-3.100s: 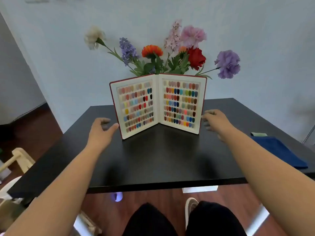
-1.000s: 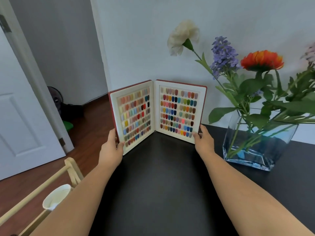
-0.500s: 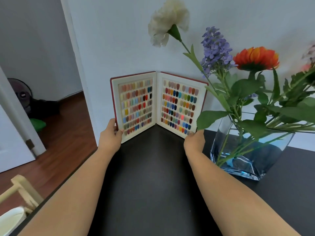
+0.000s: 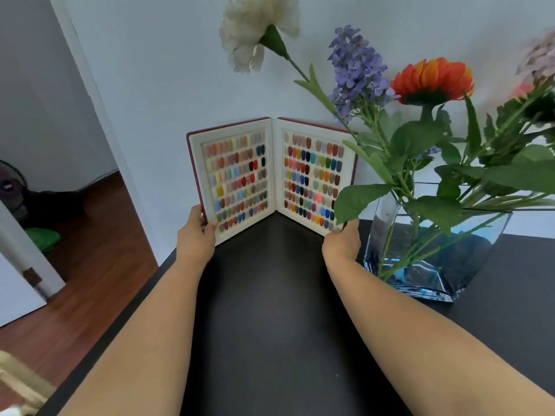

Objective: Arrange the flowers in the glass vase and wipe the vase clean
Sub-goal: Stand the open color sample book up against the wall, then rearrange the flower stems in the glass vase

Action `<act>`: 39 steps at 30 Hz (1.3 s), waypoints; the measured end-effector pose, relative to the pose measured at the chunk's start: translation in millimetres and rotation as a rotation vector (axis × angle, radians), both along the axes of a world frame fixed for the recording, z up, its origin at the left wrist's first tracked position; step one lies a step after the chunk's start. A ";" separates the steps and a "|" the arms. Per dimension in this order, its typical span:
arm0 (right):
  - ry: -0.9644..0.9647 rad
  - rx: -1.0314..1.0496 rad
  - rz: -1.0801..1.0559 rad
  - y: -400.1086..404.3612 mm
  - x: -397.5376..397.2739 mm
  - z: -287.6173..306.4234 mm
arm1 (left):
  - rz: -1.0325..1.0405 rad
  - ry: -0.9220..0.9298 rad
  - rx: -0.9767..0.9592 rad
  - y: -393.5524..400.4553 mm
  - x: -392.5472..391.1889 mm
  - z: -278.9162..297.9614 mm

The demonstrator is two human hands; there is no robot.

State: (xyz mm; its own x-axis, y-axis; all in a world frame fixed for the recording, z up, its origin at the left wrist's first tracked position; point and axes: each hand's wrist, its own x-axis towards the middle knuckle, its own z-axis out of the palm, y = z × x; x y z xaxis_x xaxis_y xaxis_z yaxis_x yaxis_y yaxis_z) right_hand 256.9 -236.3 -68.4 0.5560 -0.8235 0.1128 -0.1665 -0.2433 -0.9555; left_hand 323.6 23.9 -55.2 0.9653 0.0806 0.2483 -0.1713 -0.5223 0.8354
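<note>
On the black table (image 4: 270,310), left hand (image 4: 195,238) is gripping the open swatch book (image 4: 271,175) by its left edge, right hand (image 4: 342,243) is gripping its right edge; glass vase (image 4: 432,256) is holding flowers (image 4: 420,121) just beside.

A square clear glass vase (image 4: 426,259) is standing upright on the black desk (image 4: 270,325) near the wall, holding green stems. A white flower (image 4: 255,28), a purple spike (image 4: 357,67) and an orange bloom (image 4: 432,79) are leaning out above its rim.
</note>
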 end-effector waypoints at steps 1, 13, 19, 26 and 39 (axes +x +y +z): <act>0.004 0.002 0.005 0.0 -1.0 0.2 | -0.001 0.000 -0.003 0.6 0.6 0.0; 0.189 0.055 0.282 28.6 -53.8 15.4 | 0.151 -0.198 -0.188 -49.6 -74.0 18.6; 0.025 -0.039 0.534 25.4 -131.3 35.7 | -0.076 -0.237 -0.127 -78.3 -122.1 42.8; -0.168 -0.041 0.397 -43.5 -230.3 63.0 | -0.210 -0.307 -0.180 -105.9 -149.9 88.4; -0.429 0.170 0.037 -150.3 -292.0 117.1 | -0.473 -0.501 -0.039 -187.3 -206.8 119.9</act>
